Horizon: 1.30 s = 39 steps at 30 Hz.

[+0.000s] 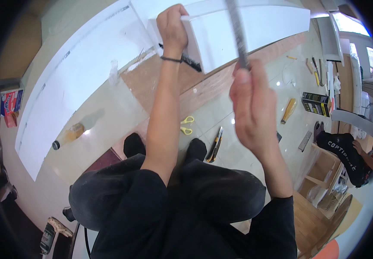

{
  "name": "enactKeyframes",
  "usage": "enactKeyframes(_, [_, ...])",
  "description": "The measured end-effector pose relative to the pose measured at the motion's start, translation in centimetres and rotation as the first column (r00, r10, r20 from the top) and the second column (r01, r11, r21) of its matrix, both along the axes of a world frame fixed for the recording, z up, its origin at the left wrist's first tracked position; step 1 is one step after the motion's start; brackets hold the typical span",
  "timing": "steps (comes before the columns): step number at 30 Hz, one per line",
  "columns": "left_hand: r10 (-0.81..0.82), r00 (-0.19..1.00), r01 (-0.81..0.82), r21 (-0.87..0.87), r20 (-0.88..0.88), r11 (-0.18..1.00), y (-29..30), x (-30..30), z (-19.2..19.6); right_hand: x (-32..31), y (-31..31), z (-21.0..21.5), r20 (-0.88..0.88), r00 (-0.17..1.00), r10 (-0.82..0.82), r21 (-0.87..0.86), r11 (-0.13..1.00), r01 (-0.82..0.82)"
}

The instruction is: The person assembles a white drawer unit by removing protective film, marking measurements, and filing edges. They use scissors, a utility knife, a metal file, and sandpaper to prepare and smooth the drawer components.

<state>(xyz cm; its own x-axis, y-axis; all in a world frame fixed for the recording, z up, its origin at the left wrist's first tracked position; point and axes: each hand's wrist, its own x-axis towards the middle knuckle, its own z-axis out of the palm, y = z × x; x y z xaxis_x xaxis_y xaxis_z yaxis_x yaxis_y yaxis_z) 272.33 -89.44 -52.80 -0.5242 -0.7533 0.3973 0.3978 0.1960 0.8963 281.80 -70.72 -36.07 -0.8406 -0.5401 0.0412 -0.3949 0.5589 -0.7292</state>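
Note:
My left hand (172, 29) is closed over the near-left edge of a white box-like panel (255, 36) at the top of the view. In my right hand (253, 105) is a long, thin grey bar (238, 36), gripped at its lower end and pointing up across the panel. The bar is blurred, so its exact kind is unclear. Beneath my left wrist lies a strip of black bristles (191, 64), partly hidden by the arm. A brown board (147, 82) is under the panel, and a large white sheet (87, 64) spreads out to the left.
Between my feet and the board lie yellow-handled scissors (187, 126) and a box cutter (215, 144). A bottle (70, 133) rests on its side at left. To the right are a black box (316, 104), a brush (288, 110) and another person's leg (339, 151).

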Motion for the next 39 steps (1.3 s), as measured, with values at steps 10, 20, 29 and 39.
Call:
enactKeyframes(10, [-0.087,0.991,0.083,0.048,0.102,0.995,0.6,1.1,1.0,-4.7,-3.9,-2.7,-0.059,0.998,-0.008,0.219,0.975,0.021])
enactKeyframes(20, [-0.048,0.992,0.054,-0.052,0.114,0.997,1.6,1.5,0.5,-4.5,-5.6,-2.4,-0.055,0.998,0.018,0.372,0.928,0.003])
enactKeyframes(29, [-0.032,0.999,0.035,-0.060,0.039,0.998,2.0,1.6,0.6,-0.4,-2.7,-3.5,-0.015,0.997,-0.079,0.441,0.894,0.077])
enactKeyframes(39, [-0.035,0.996,0.042,-0.085,0.080,0.995,1.8,1.7,0.6,-4.0,-2.3,-3.0,0.026,0.990,-0.142,0.227,0.965,0.132])
